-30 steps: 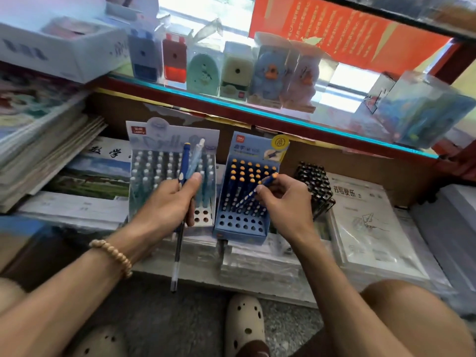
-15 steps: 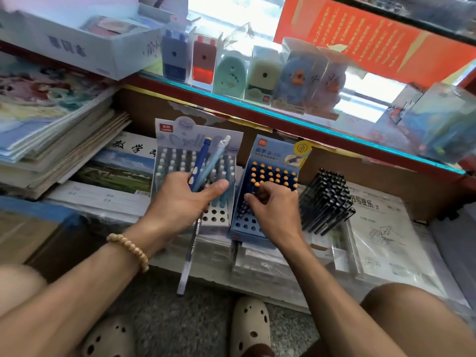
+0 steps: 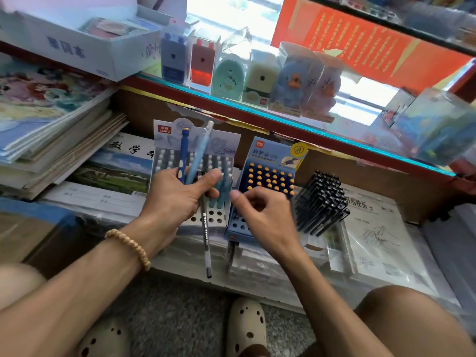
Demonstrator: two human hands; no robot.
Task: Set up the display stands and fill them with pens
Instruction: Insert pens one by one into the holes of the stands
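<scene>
Head view. Left hand (image 3: 175, 199) grips a small bundle of pens: dark blue pen (image 3: 183, 153), light blue pen (image 3: 199, 153) and a long clear pen (image 3: 206, 243) whose tip hangs down below the fist. Right hand (image 3: 260, 215) hovers just beside the left thumb, fingers curled, thumb and forefinger nearly together, holding nothing I can see; it's motion-blurred, so not certain.

Step in hand, my read: right hand takes one pen off the bundle and seats it in a free hole. To do it well: pinch one pen only, high on the barrel, keep the left grip firm so the others don't slide out, line it up with the hole, push straight down.

Stands: blue stand (image 3: 260, 181) sits on the shelf right of centre, leaning back, orange-capped pens fill the upper rows, front rows show open holes. Pale stand (image 3: 219, 161) is just left of it, partly hidden by the left hand, mostly full, a few holes free at the front. Black pen block (image 3: 322, 202) stands at the right, full.
</scene>
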